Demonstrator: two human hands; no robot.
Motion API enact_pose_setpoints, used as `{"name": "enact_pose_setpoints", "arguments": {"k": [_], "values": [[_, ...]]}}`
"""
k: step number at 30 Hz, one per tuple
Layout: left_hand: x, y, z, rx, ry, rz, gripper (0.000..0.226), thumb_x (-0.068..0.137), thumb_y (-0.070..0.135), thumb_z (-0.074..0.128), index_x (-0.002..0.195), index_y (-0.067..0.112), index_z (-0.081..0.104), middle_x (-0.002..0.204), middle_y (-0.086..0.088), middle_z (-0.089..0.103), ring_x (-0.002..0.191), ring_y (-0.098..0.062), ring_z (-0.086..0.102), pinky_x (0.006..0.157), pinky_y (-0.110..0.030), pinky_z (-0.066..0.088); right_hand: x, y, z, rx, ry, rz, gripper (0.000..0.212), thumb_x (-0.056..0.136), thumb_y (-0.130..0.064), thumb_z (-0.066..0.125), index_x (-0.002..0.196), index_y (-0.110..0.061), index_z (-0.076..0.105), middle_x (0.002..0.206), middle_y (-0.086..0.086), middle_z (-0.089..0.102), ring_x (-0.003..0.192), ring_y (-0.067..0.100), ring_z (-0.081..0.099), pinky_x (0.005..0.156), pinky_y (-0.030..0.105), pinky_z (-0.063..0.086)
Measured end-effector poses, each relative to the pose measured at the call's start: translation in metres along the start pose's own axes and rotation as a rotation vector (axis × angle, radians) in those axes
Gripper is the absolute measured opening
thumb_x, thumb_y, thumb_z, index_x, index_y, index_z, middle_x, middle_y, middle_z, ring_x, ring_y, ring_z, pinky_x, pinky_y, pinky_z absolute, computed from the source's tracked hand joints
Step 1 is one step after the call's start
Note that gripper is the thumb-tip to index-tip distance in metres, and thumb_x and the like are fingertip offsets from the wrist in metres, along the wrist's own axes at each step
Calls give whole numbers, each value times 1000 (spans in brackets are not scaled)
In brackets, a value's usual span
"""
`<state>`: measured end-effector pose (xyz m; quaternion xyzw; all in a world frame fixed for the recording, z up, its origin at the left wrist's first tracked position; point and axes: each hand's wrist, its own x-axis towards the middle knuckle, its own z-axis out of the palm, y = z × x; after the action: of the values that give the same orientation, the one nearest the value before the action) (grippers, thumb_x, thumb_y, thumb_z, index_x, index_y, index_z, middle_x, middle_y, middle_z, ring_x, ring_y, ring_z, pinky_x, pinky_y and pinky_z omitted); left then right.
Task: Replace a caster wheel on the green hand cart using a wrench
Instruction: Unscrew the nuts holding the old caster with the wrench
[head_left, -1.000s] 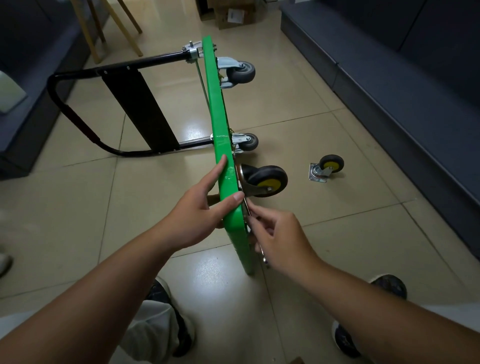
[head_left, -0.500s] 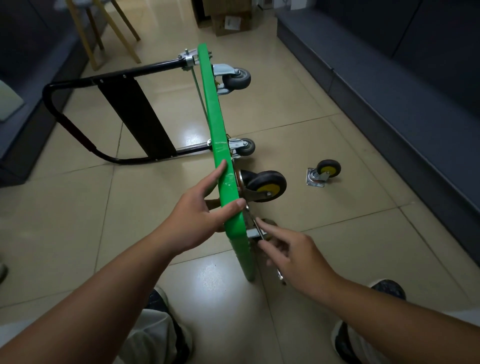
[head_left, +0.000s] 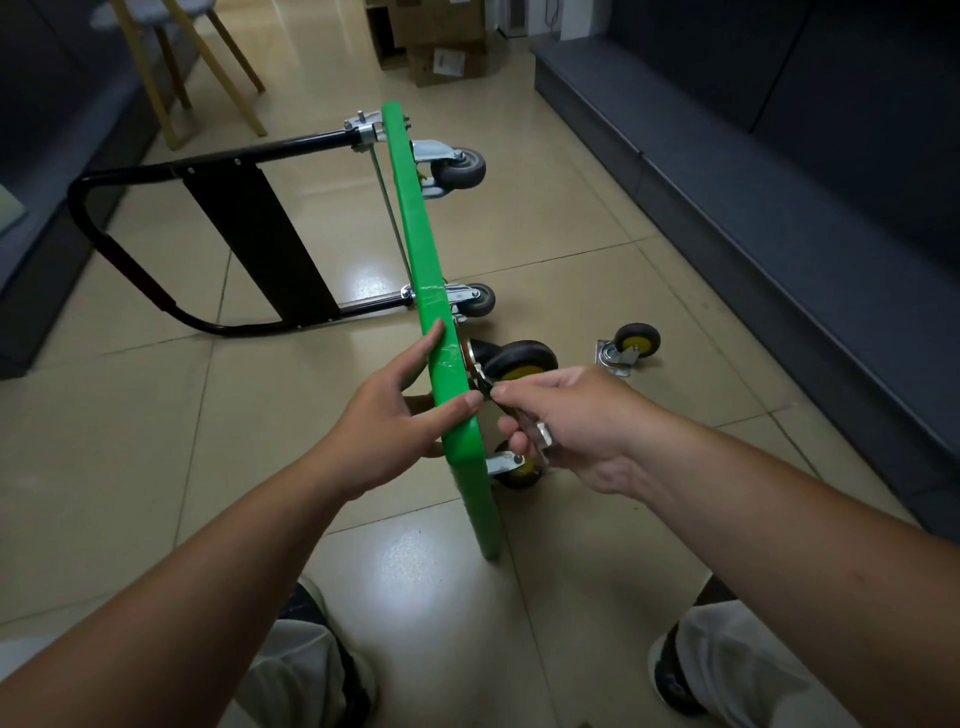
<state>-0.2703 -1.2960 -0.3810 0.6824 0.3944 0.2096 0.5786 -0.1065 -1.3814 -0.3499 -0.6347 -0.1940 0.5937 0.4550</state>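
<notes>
Single head-worn wide-angle view, set at standing height, facing forward and steeply down onto the tiled floor (head_left: 156, 467). The green hand cart (head_left: 415, 234) stands close at centre, running near to far. No second view.

Readable text: none.
White sticker (head_left: 448, 62): on the side of a cardboard box (head_left: 475, 65) on the floor beyond the far end of the green hand cart (head_left: 415, 228). It carries dark print, too small and blurred to make out.
</notes>
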Motion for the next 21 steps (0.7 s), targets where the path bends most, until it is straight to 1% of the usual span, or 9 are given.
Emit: {"name": "enact_pose_setpoints", "arguments": {"k": [3, 6, 8, 10, 12, 13, 15, 18, 21], "values": [[0, 0, -1, 4, -24, -4, 86, 85, 29, 74, 153, 50, 26, 141, 18, 45, 101, -17, 74, 75, -43, 64, 1, -9, -1, -52, -29, 25, 7, 95, -12, 66, 96, -6, 70, 61, 5, 60, 46, 11, 51, 44, 19, 43], [-1, -1, -1, 4, -52, -14, 89, 81, 36, 72, 154, 51, 23, 138, 20, 46, 104, -18, 73, 78, -45, 64, 3, -16, -2, -113, -61, 56, 14, 98, -13, 62, 104, -3, 69, 62, 4, 60, 48, 10, 50, 52, 21, 42], [-1, -1, -1, 8, -63, -17, 89, 82, 37, 71, 154, 53, 21, 145, 17, 45, 105, -17, 73, 79, -45, 64, 6, -20, -1, -89, -66, 78, 16, 98, -13, 61, 107, -1, 67, 63, 4, 60, 49, 10, 50, 56, 22, 41], [0, -2, -2, 27, -79, -13, 87, 84, 40, 69, 153, 56, 18, 153, 13, 42, 107, -18, 72, 81, -46, 63, 9, -23, 0, -89, -95, 86, 18, 99, -13, 59, 110, -1, 67, 62, 3, 59, 49, 10, 49, 56, 21, 37], [0, -3, -2, 38, -93, -13, 87, 85, 41, 68, 153, 57, 16, 155, 13, 39, 109, -18, 72, 82, -48, 63, 11, -23, 2, -125, -130, 73, 16, 100, -14, 57, 108, -4, 65, 61, 2, 58, 49, 8, 46, 55, 21, 32], [0, -3, -2, 38, -96, -14, 87, 85, 40, 67, 153, 56, 15, 153, 13, 40, 109, -18, 72, 82, -48, 63, 13, -22, 2, -154, -137, 57, 16, 99, -16, 57, 105, -4, 66, 61, 1, 59, 48, 8, 46, 54, 21, 31], [-1, -3, -1, 30, -91, -9, 86, 88, 37, 65, 154, 54, 13, 145, 17, 47, 108, -17, 72, 81, -46, 63, 14, -16, 1, -204, -110, 11, 24, 97, -18, 61, 104, 3, 70, 64, 3, 61, 46, 8, 48, 49, 21, 36], [-2, -3, 1, 8, -87, 2, 84, 91, 33, 63, 156, 50, 12, 128, 27, 54, 106, -15, 72, 81, -43, 63, 13, 0, -2, -167, -62, -60, 20, 99, -16, 61, 110, -3, 72, 68, 5, 63, 46, 6, 53, 45, 20, 43], [-2, -4, 1, 8, -73, 5, 87, 87, 37, 63, 157, 49, 13, 130, 22, 57, 106, -16, 72, 81, -43, 63, 11, 26, -8, -246, -34, -232, 26, 98, -14, 63, 122, -11, 69, 69, 8, 67, 59, 10, 60, 58, 25, 50]]}}
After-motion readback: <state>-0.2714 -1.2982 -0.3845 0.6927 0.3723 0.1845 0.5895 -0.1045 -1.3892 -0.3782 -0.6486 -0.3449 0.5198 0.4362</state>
